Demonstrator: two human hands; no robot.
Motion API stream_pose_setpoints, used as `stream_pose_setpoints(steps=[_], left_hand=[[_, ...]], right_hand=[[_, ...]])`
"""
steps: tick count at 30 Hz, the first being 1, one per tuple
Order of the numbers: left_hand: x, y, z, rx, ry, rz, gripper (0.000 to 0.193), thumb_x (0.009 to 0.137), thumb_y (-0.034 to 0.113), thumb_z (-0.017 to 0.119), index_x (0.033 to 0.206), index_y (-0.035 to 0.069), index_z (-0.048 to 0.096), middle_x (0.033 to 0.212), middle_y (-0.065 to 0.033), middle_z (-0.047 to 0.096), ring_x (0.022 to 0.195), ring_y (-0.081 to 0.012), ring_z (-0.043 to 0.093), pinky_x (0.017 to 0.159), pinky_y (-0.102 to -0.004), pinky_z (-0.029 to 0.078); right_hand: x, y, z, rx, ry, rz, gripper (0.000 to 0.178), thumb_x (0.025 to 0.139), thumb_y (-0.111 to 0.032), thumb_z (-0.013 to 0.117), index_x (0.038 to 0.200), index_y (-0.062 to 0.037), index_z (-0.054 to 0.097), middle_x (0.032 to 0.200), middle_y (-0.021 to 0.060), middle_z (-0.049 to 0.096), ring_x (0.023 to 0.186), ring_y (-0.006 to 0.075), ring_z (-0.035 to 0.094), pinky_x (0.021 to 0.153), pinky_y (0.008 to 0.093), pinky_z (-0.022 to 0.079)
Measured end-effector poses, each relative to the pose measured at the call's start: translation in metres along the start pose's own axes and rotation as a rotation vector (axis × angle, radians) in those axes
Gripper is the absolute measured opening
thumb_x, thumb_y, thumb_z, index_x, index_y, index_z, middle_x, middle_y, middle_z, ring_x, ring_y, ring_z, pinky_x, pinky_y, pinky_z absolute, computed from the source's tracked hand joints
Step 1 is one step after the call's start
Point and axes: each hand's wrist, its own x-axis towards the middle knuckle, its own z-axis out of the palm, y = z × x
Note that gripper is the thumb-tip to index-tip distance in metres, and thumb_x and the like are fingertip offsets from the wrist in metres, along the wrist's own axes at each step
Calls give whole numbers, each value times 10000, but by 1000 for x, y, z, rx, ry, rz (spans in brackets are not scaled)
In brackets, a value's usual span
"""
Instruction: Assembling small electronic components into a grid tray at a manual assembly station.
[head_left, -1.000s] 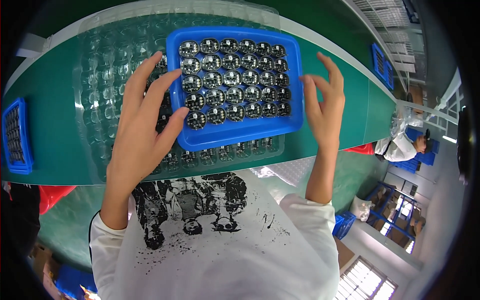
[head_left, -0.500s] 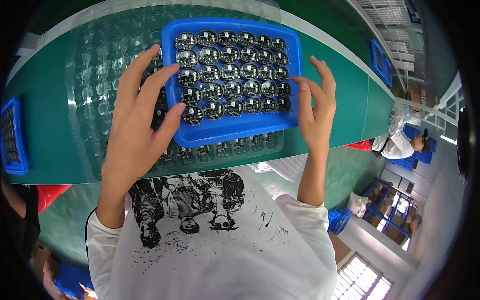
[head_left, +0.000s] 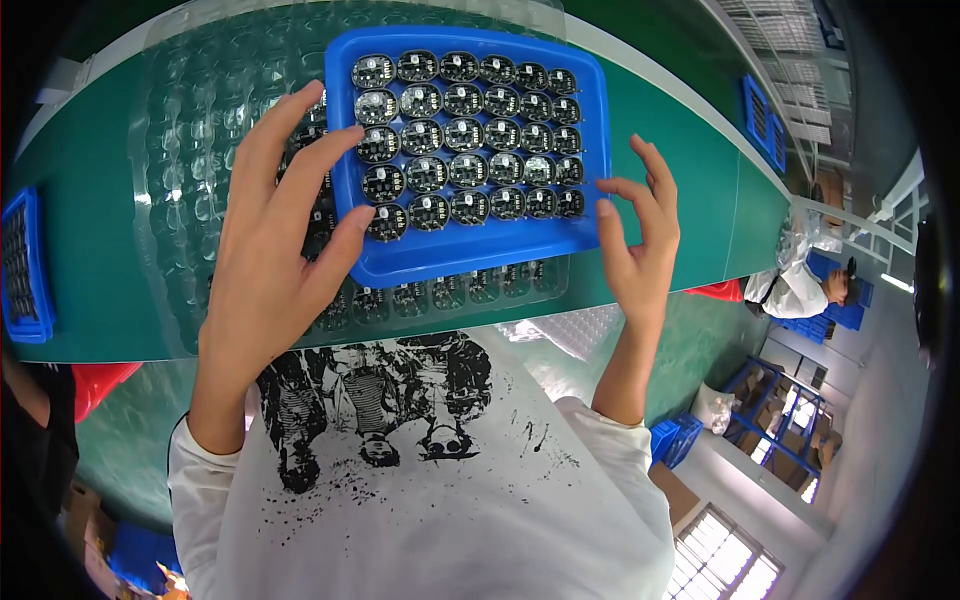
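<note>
A blue plastic tray (head_left: pixel 470 262) holds rows of small round black circuit boards (head_left: pixel 463 132). It rests on a clear blister tray (head_left: pixel 190 200), whose near pockets hold more such boards (head_left: pixel 445 292). My left hand (head_left: pixel 270 230) is open at the blue tray's left side, with its index fingertip and thumb tip at the rim and the other fingers spread. By the right rim is my right hand (head_left: pixel 640 240), open, fingers apart and bent. Its index fingertip and thumb are close to the rim; whether they touch it I cannot tell.
Both trays lie on a green worktable (head_left: pixel 690 200). Another blue tray of boards (head_left: pixel 27 265) stands at the far left, near a person's dark sleeve (head_left: pixel 50 440). Blue trays (head_left: pixel 763 125) sit at the back right. Farther right a person in white (head_left: pixel 800 290) is beside blue crates.
My right hand has slid nearer to me along the blue tray's right rim. My left hand stays at the left rim. The whole view has shifted slightly.
</note>
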Motion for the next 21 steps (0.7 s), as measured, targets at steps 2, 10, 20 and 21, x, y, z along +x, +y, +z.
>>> stream_pose_setpoints(steps=[2,10,20,21], left_hand=[[-3,0,-2,-21,-16,4,533,788,80,724,1301,63,579,1507,-178,398,1389,-377,390,1136,-467,321],[0,11,-2,63,-64,-1,787,591,95,873,1316,108,567,1528,-131,383,1420,-390,333,1133,-494,335],[8,15,3,198,-89,-5,855,559,63,877,1342,141,542,1544,-106,365,1434,-395,303,1143,-511,322],[9,15,3,198,-87,-5,855,559,63,877,1342,141,542,1544,-106,365,1434,-395,303,1143,-511,322]], right_hand=[[-2,-4,-6,-44,-85,-77,187,802,-52,690,989,-41,696,1442,204,475,1372,429,404,1079,511,380],[1,10,-8,-69,-154,-170,300,707,-116,813,975,-60,692,1483,190,450,1401,400,394,1118,496,347],[19,15,-6,-185,-181,-299,458,651,-276,862,998,-61,656,1479,176,454,1407,411,372,1108,512,366],[21,14,-7,-184,-181,-301,458,651,-276,862,998,-61,656,1479,176,454,1407,411,372,1108,512,366]])
